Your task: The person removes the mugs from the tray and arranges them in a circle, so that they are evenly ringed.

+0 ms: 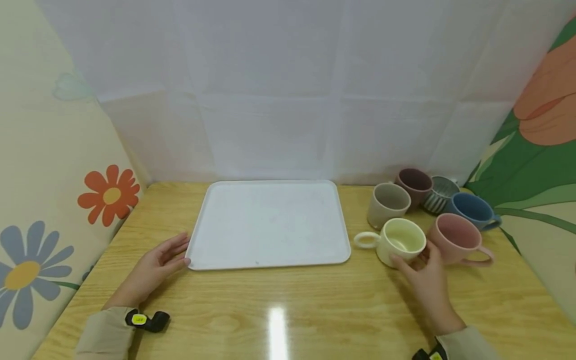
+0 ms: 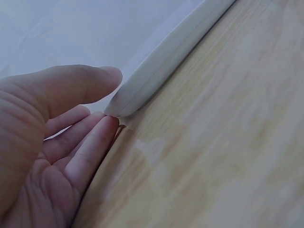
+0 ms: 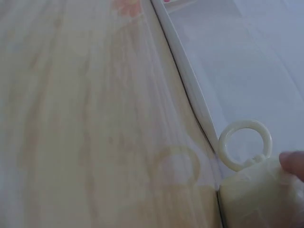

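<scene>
A pale yellow mug (image 1: pixel 396 245) with a ring handle is held by my right hand (image 1: pixel 425 270), thumb on its near side and fingers at its right. The handle points left, toward the tray. In the right wrist view only a fingertip (image 3: pixel 292 164) shows against the mug (image 3: pixel 261 194). My left hand (image 1: pixel 157 267) touches the white tray (image 1: pixel 270 225) at its near left corner, fingers nearly straight. In the left wrist view, the thumb (image 2: pixel 90 85) lies over the tray corner (image 2: pixel 137 90), and the other fingertips meet the rim.
Right of the tray stand a grey-beige mug (image 1: pixel 387 207), a dark maroon mug (image 1: pixel 414 187), a striped grey cup (image 1: pixel 440 197), a blue mug (image 1: pixel 470 212) and a pink mug (image 1: pixel 454 240), crowded together. A white cloth (image 1: pixel 270 100) hangs behind the wooden table (image 1: pixel 216 315).
</scene>
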The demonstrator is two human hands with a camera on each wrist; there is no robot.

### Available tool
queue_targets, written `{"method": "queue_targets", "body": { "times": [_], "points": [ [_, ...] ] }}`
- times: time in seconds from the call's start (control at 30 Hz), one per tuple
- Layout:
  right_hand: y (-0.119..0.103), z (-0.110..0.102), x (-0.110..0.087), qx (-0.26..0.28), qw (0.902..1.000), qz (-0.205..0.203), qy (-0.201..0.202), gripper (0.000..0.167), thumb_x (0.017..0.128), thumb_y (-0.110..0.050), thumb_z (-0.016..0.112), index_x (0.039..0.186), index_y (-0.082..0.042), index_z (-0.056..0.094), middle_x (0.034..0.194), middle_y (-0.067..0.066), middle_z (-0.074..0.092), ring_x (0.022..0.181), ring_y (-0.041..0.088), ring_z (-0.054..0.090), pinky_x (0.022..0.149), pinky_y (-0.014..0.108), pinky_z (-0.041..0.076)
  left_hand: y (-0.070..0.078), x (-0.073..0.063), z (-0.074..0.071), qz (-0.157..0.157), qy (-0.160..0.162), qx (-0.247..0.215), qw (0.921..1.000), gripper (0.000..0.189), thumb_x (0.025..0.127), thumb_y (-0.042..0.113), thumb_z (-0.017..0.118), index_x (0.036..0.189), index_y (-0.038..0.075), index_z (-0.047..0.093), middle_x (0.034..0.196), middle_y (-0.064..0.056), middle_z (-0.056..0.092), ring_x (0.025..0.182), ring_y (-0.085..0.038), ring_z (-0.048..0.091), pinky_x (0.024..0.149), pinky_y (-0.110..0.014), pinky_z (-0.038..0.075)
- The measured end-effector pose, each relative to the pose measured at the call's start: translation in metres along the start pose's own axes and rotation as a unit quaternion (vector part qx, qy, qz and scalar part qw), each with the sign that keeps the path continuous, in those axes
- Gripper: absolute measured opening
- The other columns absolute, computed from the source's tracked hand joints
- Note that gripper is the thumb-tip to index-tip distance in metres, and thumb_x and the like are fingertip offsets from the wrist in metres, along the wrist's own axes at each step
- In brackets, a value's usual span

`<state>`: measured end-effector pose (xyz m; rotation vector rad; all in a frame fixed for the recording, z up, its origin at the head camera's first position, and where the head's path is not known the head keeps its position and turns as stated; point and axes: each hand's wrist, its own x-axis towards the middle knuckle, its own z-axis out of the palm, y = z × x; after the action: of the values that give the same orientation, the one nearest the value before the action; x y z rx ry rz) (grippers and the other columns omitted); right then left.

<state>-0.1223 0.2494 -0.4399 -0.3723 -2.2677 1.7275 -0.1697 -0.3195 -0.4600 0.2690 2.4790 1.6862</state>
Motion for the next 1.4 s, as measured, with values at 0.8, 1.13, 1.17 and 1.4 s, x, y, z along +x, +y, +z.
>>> {"method": "queue_targets", "body": {
  "times": [0.8,1.13,1.17,1.4],
  "points": [
    [0.005,0.005,-0.004,0.003,0.9983,-0.012,0.057,0.078,0.092,-0.006,0.075,0.153,0.006,0.028,0.144,0.027,0.043,0.131,0.034,0.044,0.090,0.004,0.039,0.002,-0.001,0.000,0.002,-0.005,-0.004,1.0000,0.075,0.100,0.015,0.067,0.157,-0.008,0.023,0.155,-0.035,0.032,0.116,0.020,0.045,0.093,-0.008,0.047],
    [0.011,0.008,-0.005,0.009,0.9922,-0.027,0.122,0.070,0.087,-0.005,0.079,0.146,0.005,0.043,0.135,0.018,0.051,0.109,0.009,0.048,0.086,0.004,0.044,0.003,0.000,-0.001,-0.010,-0.012,-0.001,0.9999,0.077,0.100,0.017,0.067,0.158,-0.006,0.021,0.157,-0.033,0.030,0.116,0.021,0.044,0.094,-0.008,0.047],
    [0.011,0.009,-0.005,0.010,0.9914,-0.029,0.128,0.069,0.087,-0.004,0.079,0.146,0.005,0.043,0.134,0.018,0.051,0.107,0.007,0.048,0.086,0.004,0.044,0.004,0.000,-0.001,-0.011,-0.011,0.000,0.9999,0.077,0.100,0.017,0.067,0.158,-0.006,0.022,0.157,-0.033,0.030,0.116,0.021,0.044,0.093,-0.007,0.047],
    [0.011,0.010,-0.005,0.012,0.9853,-0.051,0.162,0.067,0.085,-0.001,0.079,0.141,0.007,0.043,0.124,0.013,0.052,0.099,0.003,0.048,0.087,0.012,0.043,0.004,-0.001,-0.001,-0.011,-0.010,0.001,0.9999,0.076,0.101,0.018,0.066,0.158,-0.005,0.023,0.157,-0.032,0.031,0.117,0.020,0.044,0.093,-0.008,0.047]
  ]
}}
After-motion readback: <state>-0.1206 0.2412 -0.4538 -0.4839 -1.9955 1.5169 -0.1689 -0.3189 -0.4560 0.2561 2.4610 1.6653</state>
